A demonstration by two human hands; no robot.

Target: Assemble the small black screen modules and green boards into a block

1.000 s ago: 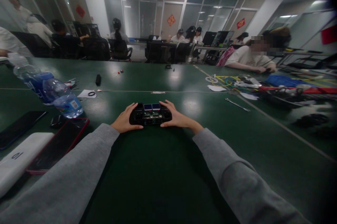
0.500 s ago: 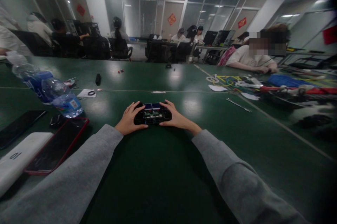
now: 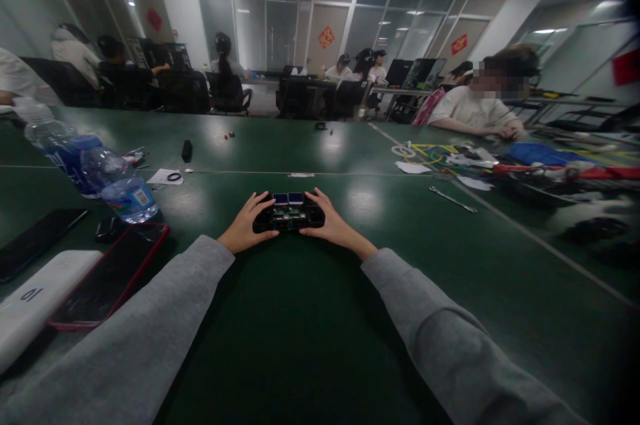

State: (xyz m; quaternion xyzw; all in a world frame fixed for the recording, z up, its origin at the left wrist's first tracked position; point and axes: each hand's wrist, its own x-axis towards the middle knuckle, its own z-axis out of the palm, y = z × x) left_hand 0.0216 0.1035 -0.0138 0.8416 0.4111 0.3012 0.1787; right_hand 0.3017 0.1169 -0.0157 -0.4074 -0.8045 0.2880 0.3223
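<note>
Between my two hands is a black handheld electronic device (image 3: 289, 213) with its circuit board exposed. Two small dark panels that look like screens sit along its far edge. My left hand (image 3: 247, 222) grips its left end, thumb along the near side and fingers over the far side. Around the right end my right hand (image 3: 327, 218) is closed in the same way. The device is at the green table (image 3: 295, 318); whether it rests on the top or is held just above it I cannot tell.
At left lie a red-edged phone (image 3: 113, 272), a white power bank (image 3: 43, 298), a dark phone (image 3: 37, 242) and plastic bottles (image 3: 117, 178). A wrench (image 3: 453, 199) and tangled cables (image 3: 430, 152) lie at right. A person (image 3: 475, 112) sits across the table.
The device and both hands have shifted very slightly away from me, and its far edge with the two panels shows more clearly. The seated person at right has moved a little.
</note>
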